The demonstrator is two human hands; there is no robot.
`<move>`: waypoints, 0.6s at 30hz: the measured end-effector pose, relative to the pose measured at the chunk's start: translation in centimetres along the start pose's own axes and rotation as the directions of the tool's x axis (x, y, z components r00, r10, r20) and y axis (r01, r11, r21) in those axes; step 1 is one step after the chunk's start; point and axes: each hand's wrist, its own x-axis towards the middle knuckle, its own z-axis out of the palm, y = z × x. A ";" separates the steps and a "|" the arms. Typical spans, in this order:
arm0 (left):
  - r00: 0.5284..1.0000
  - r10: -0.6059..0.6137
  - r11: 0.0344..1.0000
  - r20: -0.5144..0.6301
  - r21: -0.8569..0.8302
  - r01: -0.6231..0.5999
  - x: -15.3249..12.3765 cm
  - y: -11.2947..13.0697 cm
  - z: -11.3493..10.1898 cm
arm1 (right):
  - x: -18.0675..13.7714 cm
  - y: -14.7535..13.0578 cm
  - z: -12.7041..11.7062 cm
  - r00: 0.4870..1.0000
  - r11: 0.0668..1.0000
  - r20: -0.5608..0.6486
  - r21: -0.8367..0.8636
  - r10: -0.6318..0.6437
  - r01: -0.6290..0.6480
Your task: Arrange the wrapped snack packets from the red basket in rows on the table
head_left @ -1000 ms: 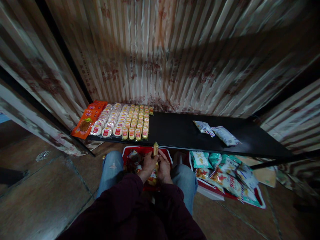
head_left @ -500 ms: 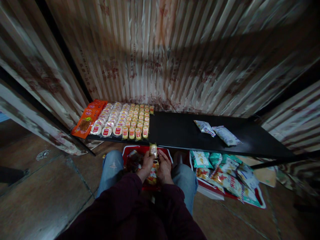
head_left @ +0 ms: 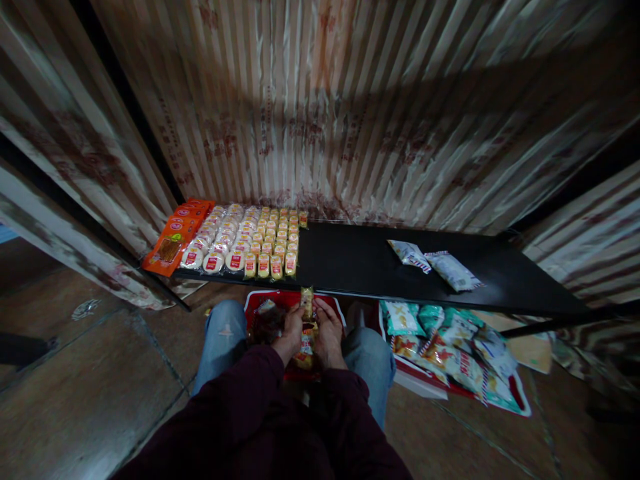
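The left hand [head_left: 293, 329] pinches a packet [head_left: 307, 299] over the basket [head_left: 281, 298]; the right hand [head_left: 329, 331] adjoins it, its grip unclear.

A brown tiled floor [head_left: 90, 373] is bordered by striped, red-patterned curtains [head_left: 310, 87], while teal and white snack bags [head_left: 463, 363] are heaped in a red, white-rimmed basket [head_left: 524, 401].
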 end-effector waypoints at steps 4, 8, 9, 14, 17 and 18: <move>0.998 -0.065 0.995 -0.021 -0.071 0.063 -0.3 0.3 0.2 | -0.2 -0.5 0.1 1.000 0.999 0.024 -0.039 -0.020 0.021; 0.996 -0.088 0.990 -0.015 -0.115 0.085 -0.4 0.4 0.3 | -0.4 -0.8 0.1 0.999 0.999 0.027 -0.038 -0.021 0.022; 0.996 -0.084 0.990 -0.016 -0.114 0.081 -0.4 0.4 0.3 | -0.4 -0.8 0.1 0.999 0.998 0.029 -0.052 -0.026 0.028; 1.000 -0.008 0.997 0.002 -0.082 0.008 -0.3 0.1 0.0 | -0.5 -0.8 -0.3 0.992 0.967 0.065 -0.225 -0.105 0.117; 0.999 0.041 0.998 0.011 -0.049 -0.040 -0.1 0.0 -0.2 | -0.5 -0.7 -0.5 0.985 0.932 0.090 -0.321 -0.148 0.170; 0.999 0.051 0.998 0.001 -0.023 -0.050 -0.1 0.0 -0.2 | -0.5 -0.7 -0.6 0.983 0.922 0.093 -0.343 -0.156 0.179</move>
